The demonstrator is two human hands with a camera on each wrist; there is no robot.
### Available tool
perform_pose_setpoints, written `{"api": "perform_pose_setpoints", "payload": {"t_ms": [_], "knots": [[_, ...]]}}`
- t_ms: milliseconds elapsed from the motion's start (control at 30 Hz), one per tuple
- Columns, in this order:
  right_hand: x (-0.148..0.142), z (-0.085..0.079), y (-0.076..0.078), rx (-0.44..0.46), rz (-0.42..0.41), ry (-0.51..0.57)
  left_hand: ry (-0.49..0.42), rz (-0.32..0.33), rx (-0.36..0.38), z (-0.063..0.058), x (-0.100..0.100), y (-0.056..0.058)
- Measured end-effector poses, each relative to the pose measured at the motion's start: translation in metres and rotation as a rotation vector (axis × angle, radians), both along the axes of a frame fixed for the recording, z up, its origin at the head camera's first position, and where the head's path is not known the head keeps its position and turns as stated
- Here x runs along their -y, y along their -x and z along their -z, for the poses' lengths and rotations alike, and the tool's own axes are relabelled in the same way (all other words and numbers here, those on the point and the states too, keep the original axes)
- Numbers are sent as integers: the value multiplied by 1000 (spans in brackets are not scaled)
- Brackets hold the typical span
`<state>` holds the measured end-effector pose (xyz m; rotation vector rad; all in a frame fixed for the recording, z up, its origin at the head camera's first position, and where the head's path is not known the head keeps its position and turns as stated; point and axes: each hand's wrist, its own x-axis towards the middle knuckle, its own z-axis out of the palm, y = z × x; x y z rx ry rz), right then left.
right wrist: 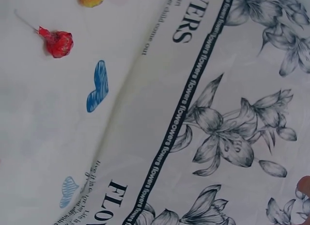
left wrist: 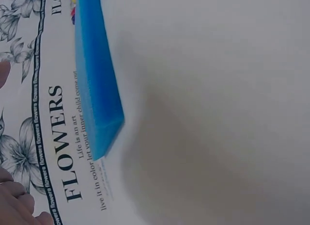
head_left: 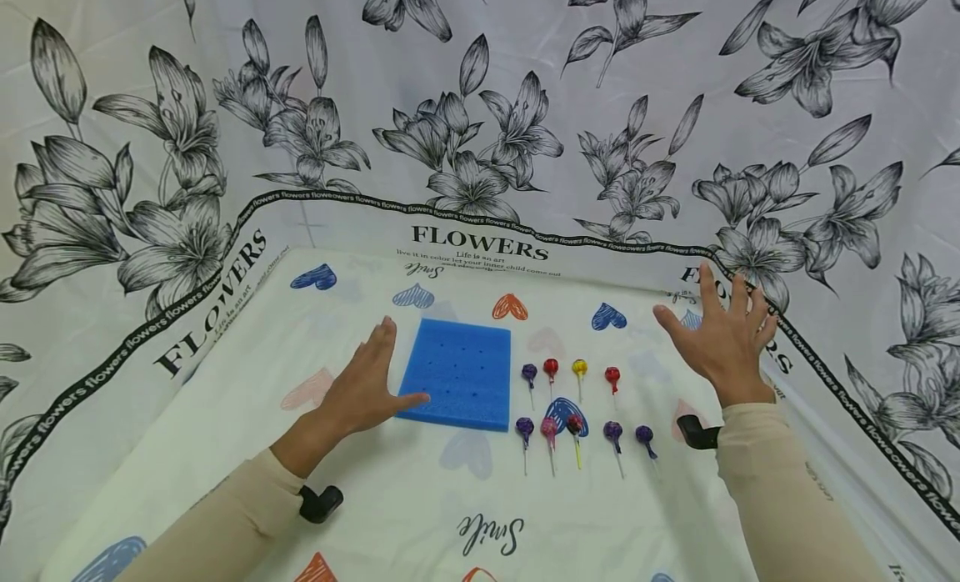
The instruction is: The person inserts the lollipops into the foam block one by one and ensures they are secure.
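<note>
A blue foam block (head_left: 459, 375) with small holes in its top lies on the cloth-covered table. My left hand (head_left: 362, 388) hovers at the block's left edge, fingers straight and thumb reaching over its near left corner. In the left wrist view the side of the foam block (left wrist: 100, 79) shows, with part of the hand (left wrist: 17, 200) at the lower left. My right hand (head_left: 722, 342) is raised at the right with fingers spread, holding nothing. Between the block and that hand lie several lollipops in two rows, among them a yellow one (head_left: 580, 368) and a red one (right wrist: 59, 44).
A white tablecloth (head_left: 360, 499) printed with hearts and "Smile" covers the table. Floral cloth (head_left: 480, 107) hangs behind and at both sides, edged by a black lettered band. Black wrist cameras (head_left: 321, 504) sit on both sleeves.
</note>
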<state>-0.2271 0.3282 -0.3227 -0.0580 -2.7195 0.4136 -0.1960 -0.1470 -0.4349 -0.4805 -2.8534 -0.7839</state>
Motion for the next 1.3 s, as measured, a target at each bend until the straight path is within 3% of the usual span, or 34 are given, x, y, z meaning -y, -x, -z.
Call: {"api": "perform_pose_setpoints", "payload": {"t_ms": [167,433,633,1000,1300], "knots": [[0,4,-1,5,2,1,11,58,59,15,-1,0],[1,7,-1,13,5,7,30,121,103,29,-2,7],[1,11,-2,23,1,6,6,119,148,35,-2,11],[0,15,-2,42,0,19,88,110,219,46,0,18],[0,17,0,35,4,19,70,90,215,49,-1,21]]}}
